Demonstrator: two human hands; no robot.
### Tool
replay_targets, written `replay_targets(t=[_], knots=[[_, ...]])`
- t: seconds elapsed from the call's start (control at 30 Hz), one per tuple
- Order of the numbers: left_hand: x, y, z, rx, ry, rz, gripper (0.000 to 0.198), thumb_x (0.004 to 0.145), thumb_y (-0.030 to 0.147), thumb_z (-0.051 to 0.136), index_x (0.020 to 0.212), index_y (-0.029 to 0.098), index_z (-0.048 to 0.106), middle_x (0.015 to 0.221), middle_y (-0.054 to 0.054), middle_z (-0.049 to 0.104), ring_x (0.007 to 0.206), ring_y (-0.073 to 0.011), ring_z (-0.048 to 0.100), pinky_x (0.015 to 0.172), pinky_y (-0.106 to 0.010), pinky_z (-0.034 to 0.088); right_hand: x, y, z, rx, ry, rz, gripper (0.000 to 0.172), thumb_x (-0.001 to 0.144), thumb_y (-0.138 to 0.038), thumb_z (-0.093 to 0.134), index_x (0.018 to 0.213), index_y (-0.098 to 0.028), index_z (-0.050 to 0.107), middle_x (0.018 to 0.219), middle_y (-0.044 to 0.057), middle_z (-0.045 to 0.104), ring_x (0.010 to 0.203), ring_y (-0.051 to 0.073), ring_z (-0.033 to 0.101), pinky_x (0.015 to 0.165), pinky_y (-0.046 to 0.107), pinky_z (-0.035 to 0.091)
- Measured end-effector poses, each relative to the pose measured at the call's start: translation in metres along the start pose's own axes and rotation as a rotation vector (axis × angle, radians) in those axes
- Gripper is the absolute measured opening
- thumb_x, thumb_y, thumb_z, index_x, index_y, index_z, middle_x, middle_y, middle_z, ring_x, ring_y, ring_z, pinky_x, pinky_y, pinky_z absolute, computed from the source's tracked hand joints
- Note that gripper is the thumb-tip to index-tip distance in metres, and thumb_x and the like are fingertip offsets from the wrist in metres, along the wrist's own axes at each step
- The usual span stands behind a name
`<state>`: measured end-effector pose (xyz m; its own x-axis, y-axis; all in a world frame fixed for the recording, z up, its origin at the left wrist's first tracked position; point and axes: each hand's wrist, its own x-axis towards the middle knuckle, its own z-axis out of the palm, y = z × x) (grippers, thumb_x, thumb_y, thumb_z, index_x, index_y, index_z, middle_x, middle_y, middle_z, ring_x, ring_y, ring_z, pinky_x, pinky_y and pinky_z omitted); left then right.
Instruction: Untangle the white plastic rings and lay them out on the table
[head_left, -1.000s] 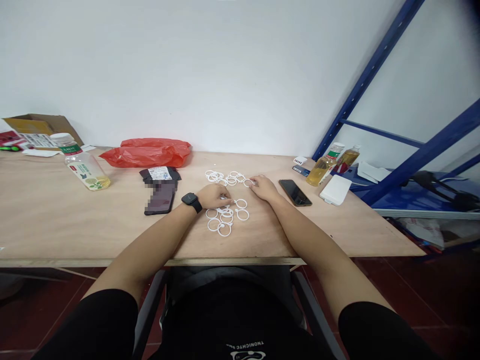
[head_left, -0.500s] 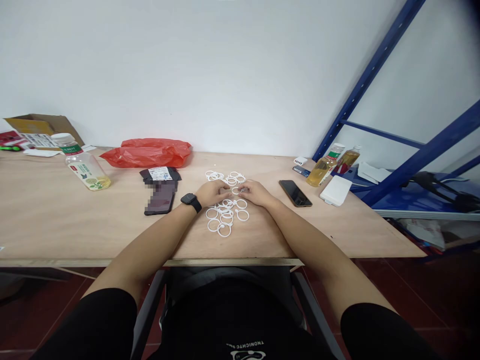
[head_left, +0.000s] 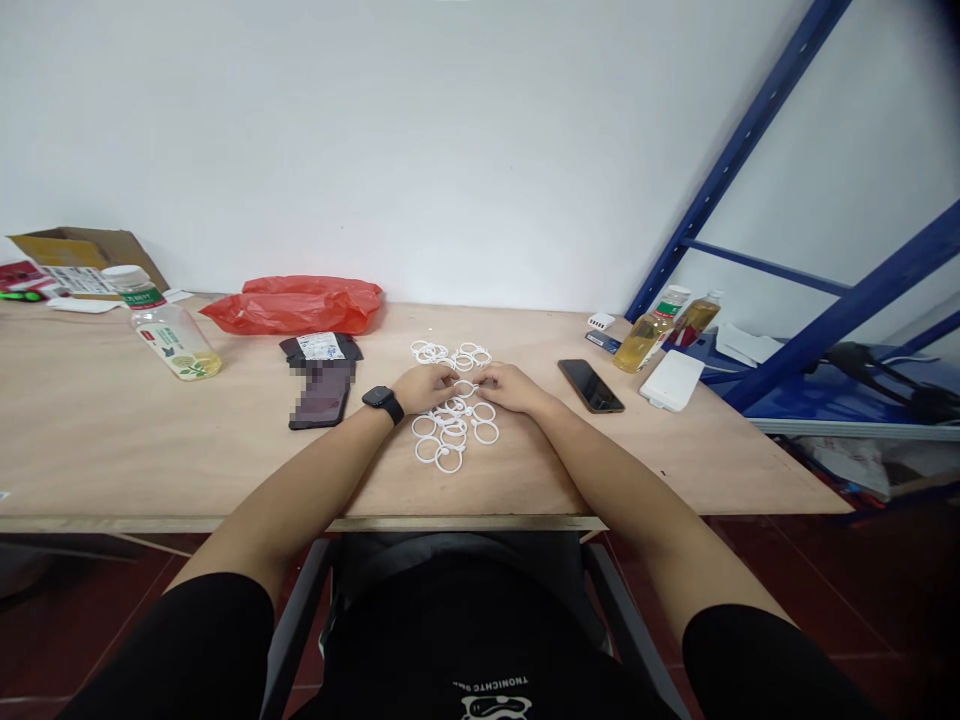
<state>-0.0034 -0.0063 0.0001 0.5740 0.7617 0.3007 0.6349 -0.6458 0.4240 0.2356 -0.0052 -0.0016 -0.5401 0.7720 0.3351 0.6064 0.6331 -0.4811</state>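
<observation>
Between my fingertips is a white ring, thin and round like a curtain ring. My left hand, below a black watch, pinches the ring's left side. On its right side my right hand grips it, fingers bent. Several loose white rings lie overlapping on the table just nearer to me. Another cluster of white rings lies beyond my hands. The exact contact of the fingertips is too small to make out.
A dark phone, a white case and drink bottles stand or lie to the right. Leftward are a red plastic bag, a black packet, a dark partly blurred item and a tilted bottle. A blue metal rack borders the table.
The ring between my hands has turned and now shows as a wider oval spanning both sets of fingertips. My hands have shifted only slightly.
</observation>
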Motion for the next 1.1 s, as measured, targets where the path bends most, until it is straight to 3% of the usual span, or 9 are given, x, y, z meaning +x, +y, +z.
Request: replay_targets(t=[0.2,0.47,0.8,1.1], knots=[[0.000,0.001,0.003,0.040,0.084,0.079,0.044,0.086,0.050,0.060,0.114,0.017,0.068,0.112,-0.011,0.068,0.098,-0.0226,0.065,0.089,-0.034,0.050,0.004,-0.010,0.007,-0.050,0.002,-0.070,0.010,0.085,-0.018,0.064,0.092,-0.020,0.072,0.089,0.004,0.072,0.084,0.016,0.064,0.077,0.028,0.046],[0.000,0.008,-0.003,0.004,-0.036,0.055,0.049,0.082,0.051,0.064,0.120,0.020,0.067,0.100,-0.005,0.073,0.084,-0.0198,0.067,0.075,-0.028,0.049,0.005,-0.020,0.012,-0.109,0.072,-0.096,0.011,0.089,-0.018,0.059,0.093,-0.019,0.070,0.089,0.005,0.071,0.083,0.017,0.063,0.075,0.027,0.045],[-0.002,0.021,-0.005,0.030,0.084,-0.002,0.033,0.084,0.033,0.055,0.110,0.021,0.072,0.096,-0.004,0.074,0.084,-0.0188,0.067,0.078,-0.027,0.049,0.009,-0.026,0.021,0.050,0.252,-0.091,0.012,0.087,-0.020,0.065,0.091,-0.022,0.076,0.089,0.004,0.076,0.083,0.018,0.069,0.077,0.029,0.050],[-0.002,0.020,-0.004,0.062,0.136,-0.030,0.030,0.083,0.029,0.054,0.105,0.021,0.073,0.091,-0.004,0.075,0.081,-0.0187,0.066,0.076,-0.027,0.049,0.010,-0.028,0.021,0.122,0.269,-0.132,0.017,0.086,-0.017,0.062,0.095,-0.022,0.076,0.092,0.003,0.076,0.085,0.017,0.069,0.079,0.029,0.051]])
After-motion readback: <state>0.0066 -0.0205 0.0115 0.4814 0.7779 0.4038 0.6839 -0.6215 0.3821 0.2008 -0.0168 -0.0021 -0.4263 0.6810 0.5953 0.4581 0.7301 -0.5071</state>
